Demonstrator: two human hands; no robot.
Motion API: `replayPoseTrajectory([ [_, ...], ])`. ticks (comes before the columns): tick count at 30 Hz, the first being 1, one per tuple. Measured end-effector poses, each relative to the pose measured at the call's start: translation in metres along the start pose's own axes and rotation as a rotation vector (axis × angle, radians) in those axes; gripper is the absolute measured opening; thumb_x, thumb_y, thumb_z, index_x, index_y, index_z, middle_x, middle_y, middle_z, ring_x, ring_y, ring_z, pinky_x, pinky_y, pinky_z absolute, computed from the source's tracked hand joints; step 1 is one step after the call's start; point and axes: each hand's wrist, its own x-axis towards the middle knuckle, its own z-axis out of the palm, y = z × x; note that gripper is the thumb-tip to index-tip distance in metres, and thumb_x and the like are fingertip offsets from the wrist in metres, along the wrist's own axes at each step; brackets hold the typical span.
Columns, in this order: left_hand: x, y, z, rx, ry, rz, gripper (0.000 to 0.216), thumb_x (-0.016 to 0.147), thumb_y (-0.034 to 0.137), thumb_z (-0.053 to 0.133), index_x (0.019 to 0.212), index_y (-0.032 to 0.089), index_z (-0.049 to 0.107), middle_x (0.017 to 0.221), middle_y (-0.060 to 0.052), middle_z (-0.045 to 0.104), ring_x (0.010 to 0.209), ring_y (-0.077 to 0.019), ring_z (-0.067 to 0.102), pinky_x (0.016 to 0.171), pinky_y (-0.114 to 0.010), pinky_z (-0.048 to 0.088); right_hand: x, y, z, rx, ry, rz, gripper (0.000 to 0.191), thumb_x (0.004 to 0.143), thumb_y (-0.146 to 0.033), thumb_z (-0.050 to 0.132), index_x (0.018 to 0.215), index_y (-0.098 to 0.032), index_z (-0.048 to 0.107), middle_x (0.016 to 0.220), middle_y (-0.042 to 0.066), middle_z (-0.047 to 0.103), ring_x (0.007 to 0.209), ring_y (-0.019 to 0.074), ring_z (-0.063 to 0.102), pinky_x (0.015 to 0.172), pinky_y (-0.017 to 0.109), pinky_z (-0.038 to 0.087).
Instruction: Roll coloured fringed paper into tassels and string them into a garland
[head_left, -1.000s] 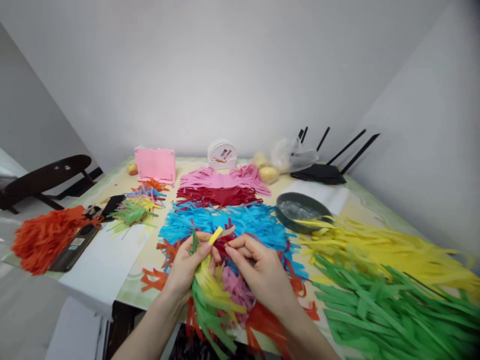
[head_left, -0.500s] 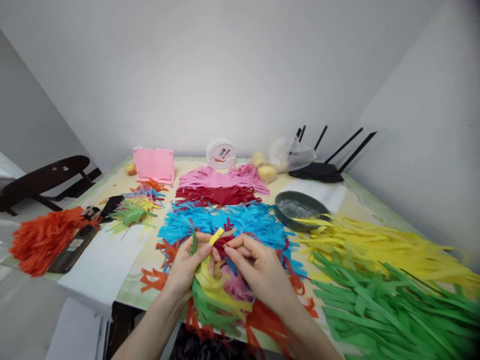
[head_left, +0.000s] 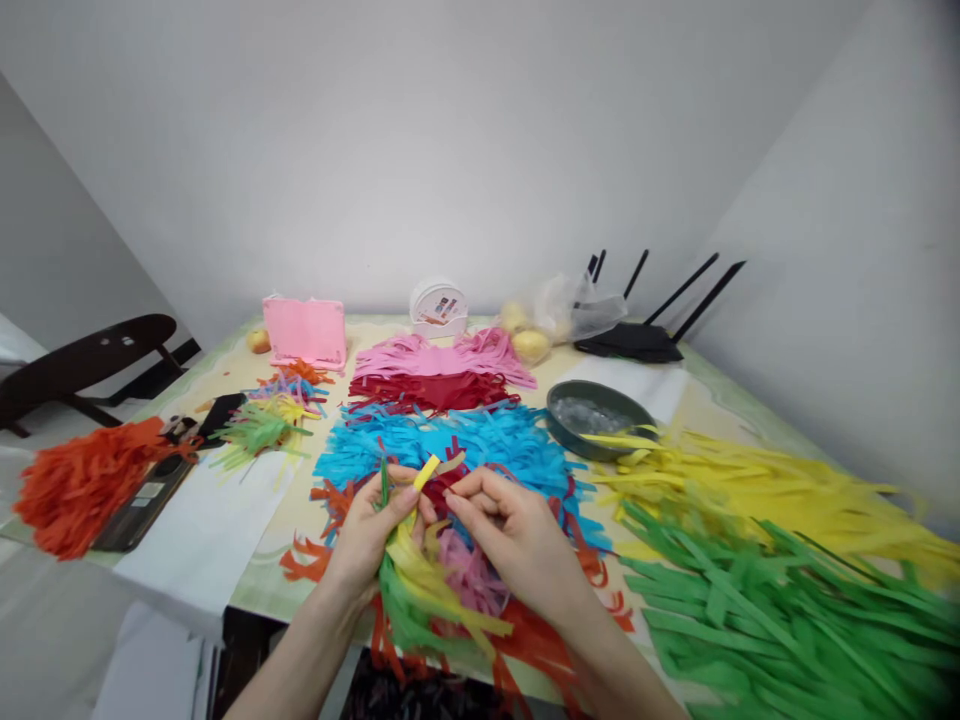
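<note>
My left hand (head_left: 379,520) is closed around a bundle of paper strips. Its yellow strips (head_left: 420,575) and green strips (head_left: 397,605) hang below the palm, and a short folded yellow end sticks up past the thumb. Thumb and fingertips of my right hand (head_left: 502,515) pinch together at the bundle's top, touching a dark red strip. Pink strips (head_left: 472,570) dangle between the two hands. Beneath them, orange fringed paper (head_left: 532,640) and blue fringed paper (head_left: 442,440) lie on the table. How the strips are joined is hidden by my fingers.
To the right lie yellow fringe (head_left: 750,490) and green fringe (head_left: 780,620), with a dark bowl (head_left: 559,430) behind. Pink fringe (head_left: 427,355) and red fringe (head_left: 427,390) lie farther back. At left are an orange pile (head_left: 82,480), a multicoloured tassel (head_left: 266,420) and a pink stand (head_left: 304,333).
The view has shifted slightly. Both hands keep nearly the same hold, while the yellow and green strips hanging from the bundle have swung a little.
</note>
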Motion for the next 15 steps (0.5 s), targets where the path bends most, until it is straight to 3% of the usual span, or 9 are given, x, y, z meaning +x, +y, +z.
replayPoseTrajectory([
  [6,-0.001,-0.0011,-0.0022,0.204,-0.056,0.041,0.02,0.081,0.032,0.068,0.088,0.015,0.059,0.064,0.001,0.065,0.047,-0.0075,0.054,0.051,-0.019,0.045,-0.0003,0.0024,0.0006,0.099,-0.067,0.009,0.018,0.092,-0.031,0.051,0.081,-0.018,0.057,0.061,-0.002,0.061,0.05,0.0102,0.049,0.05,0.021,0.033],
  [10,-0.0014,0.0009,-0.0061,0.425,-0.036,0.105,0.017,0.084,0.031,0.065,0.089,0.016,0.063,0.069,0.001,0.065,0.057,-0.0093,0.057,0.062,-0.02,0.047,0.0002,0.0067,0.0022,0.183,-0.022,0.052,0.014,0.089,-0.031,0.055,0.096,-0.02,0.049,0.052,-0.008,0.053,0.043,0.0083,0.041,0.044,0.019,0.03],
  [15,0.0003,0.0056,-0.0078,0.517,-0.052,0.146,0.018,0.084,0.032,0.065,0.079,0.015,0.063,0.071,0.0,0.066,0.068,-0.012,0.06,0.068,-0.021,0.046,0.0055,0.0097,-0.0005,0.362,-0.176,0.146,0.028,0.086,-0.039,0.057,0.102,-0.02,0.045,0.048,-0.011,0.051,0.035,0.0063,0.034,0.037,0.016,0.024],
])
